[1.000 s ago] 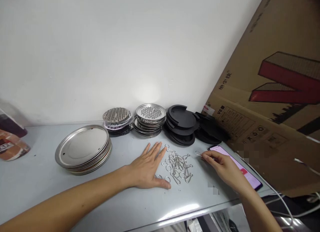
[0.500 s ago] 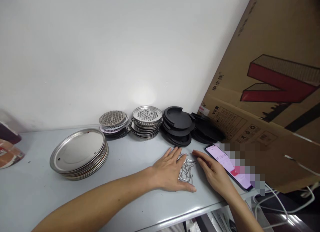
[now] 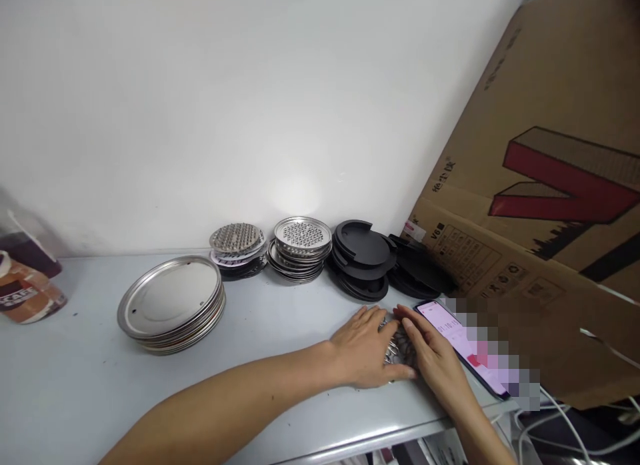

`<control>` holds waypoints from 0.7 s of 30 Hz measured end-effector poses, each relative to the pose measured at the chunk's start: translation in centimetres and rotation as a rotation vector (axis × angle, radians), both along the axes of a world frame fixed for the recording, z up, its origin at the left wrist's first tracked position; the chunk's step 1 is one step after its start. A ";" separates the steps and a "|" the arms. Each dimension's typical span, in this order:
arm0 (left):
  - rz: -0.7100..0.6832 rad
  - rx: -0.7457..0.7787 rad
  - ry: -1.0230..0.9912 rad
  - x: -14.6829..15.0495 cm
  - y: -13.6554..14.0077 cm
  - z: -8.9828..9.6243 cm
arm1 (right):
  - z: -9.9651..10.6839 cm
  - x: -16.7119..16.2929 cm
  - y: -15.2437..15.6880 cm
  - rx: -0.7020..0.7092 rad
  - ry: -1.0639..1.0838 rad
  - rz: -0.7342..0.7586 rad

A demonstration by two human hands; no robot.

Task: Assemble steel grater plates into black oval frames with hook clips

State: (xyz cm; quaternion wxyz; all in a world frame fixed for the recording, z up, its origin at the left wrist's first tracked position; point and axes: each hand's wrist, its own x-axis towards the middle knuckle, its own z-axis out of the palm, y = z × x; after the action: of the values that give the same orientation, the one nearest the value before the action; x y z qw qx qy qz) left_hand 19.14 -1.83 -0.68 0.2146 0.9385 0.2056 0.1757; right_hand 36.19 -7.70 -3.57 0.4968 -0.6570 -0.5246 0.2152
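at the far left of the frame, the jar [image 3: 30,293] stands, its contents unclear. low and right of centre, your left hand [image 3: 361,351] lies palm down, fingers loosely spread around the metal clips [image 3: 393,350]; your right hand [image 3: 436,348] cups their other side, fingers together, any grip hidden. you seem to be gathering them, which calls for low palms. far right, the cardboard box [image 3: 487,211] hides its inside.

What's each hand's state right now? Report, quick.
Left hand: open, curved around the small metal clips.
Right hand: partly curled at their other side; whether it holds any cannot be told.
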 end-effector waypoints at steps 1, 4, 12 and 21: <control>0.015 0.010 -0.026 -0.4 -0.1 0.2 | 0.1 0.0 -0.1 0.000 -0.004 -0.009; 0.026 0.051 -0.083 -2.8 -0.5 1.3 | 1.0 0.2 -0.2 0.007 -0.051 -0.061; 0.290 0.219 -0.202 -14.9 1.1 6.3 | 8.5 -7.0 2.3 0.324 -0.318 0.159; 1.135 0.028 -0.345 -30.8 4.2 9.8 | 3.3 -7.9 0.7 0.242 -0.917 0.400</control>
State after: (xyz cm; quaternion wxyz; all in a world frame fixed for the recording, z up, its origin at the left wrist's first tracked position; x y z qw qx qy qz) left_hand -11.67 2.35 9.16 0.1050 0.6425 0.6352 0.4155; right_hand 28.29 -6.99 -0.24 0.2371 -0.5082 -0.8253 -0.0666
